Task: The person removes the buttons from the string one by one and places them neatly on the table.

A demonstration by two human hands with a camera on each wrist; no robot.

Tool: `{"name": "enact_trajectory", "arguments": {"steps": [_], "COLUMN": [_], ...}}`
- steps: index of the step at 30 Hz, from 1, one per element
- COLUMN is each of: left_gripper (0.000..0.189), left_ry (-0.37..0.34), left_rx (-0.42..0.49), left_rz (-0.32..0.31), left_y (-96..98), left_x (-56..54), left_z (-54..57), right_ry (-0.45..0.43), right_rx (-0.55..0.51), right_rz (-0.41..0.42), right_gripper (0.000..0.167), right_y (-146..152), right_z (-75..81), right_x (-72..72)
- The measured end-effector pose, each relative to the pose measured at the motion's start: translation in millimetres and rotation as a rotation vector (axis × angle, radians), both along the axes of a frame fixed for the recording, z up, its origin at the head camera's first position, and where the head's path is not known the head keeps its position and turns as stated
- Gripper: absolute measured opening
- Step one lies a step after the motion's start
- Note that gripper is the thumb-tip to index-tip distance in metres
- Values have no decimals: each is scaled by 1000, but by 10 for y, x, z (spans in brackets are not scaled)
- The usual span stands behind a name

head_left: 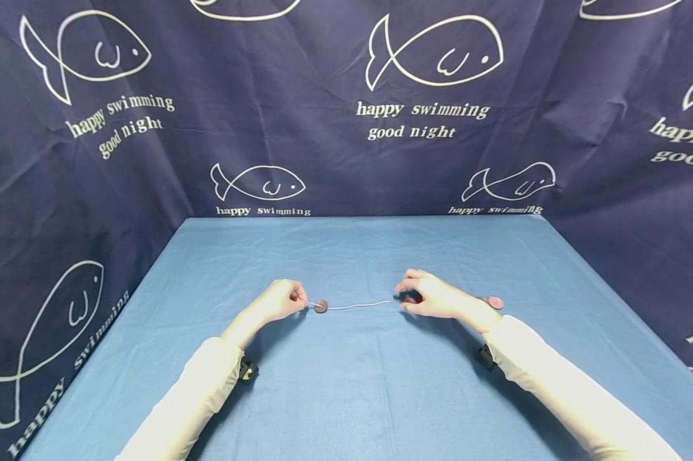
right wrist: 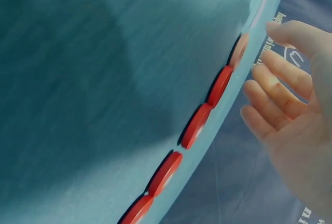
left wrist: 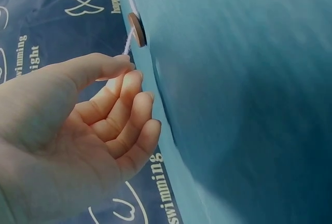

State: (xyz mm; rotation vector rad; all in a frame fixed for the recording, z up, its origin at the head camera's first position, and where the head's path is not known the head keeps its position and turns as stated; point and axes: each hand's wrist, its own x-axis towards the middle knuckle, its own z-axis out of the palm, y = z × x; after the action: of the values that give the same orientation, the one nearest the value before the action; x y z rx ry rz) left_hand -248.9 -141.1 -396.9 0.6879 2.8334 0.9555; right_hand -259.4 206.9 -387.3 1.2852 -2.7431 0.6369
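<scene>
My left hand [head_left: 278,299] pinches the end of a thin white string [head_left: 355,306] between thumb and index finger. A round brown button [head_left: 320,307] is threaded on it close to those fingertips; in the left wrist view this button [left wrist: 137,29] stands on edge. The string runs rightward across the cloth towards my right hand [head_left: 433,296], whose fingers are loosely bent and apart, with nothing between them. Beneath and beside that hand lies a row of buttons, several of them red [right wrist: 196,126], with a light brown button [right wrist: 239,52] at the string's end of the row.
A blue cloth [head_left: 323,384] covers the table. Beyond my right wrist a pink button [head_left: 496,302] lies on it. Dark blue curtains [head_left: 335,83] with white fish drawings hang behind and at both sides. Small black devices [head_left: 248,370] sit under my wrists.
</scene>
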Motion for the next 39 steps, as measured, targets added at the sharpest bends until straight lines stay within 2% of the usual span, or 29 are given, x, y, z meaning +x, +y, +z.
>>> {"name": "enact_trajectory", "arguments": {"steps": [8,19,22,33,39], "left_gripper": [9,8,8,7,7], "left_ry": [-6,-29,-44,-19,-27], "left_rx": [-24,-24,-23,-29,-22], "left_rz": [31,53,58,49,51], "left_y": [-133,-160,-159,-168,-167], "left_x": [33,27,24,8,25], "left_z": [3,-11,-14,-17,-9], "right_ry": [6,41,36,-16,-26], "right_rx": [2,-24,-27,-48,-43], "right_rz": [24,51,59,91,98], "right_gripper": [24,28,28,29,30], "right_y": [-106,-307,-376,-542,-593], "right_z": [-4,6,23,72,31], "right_x": [-17,-62,-68,-62,-89]}}
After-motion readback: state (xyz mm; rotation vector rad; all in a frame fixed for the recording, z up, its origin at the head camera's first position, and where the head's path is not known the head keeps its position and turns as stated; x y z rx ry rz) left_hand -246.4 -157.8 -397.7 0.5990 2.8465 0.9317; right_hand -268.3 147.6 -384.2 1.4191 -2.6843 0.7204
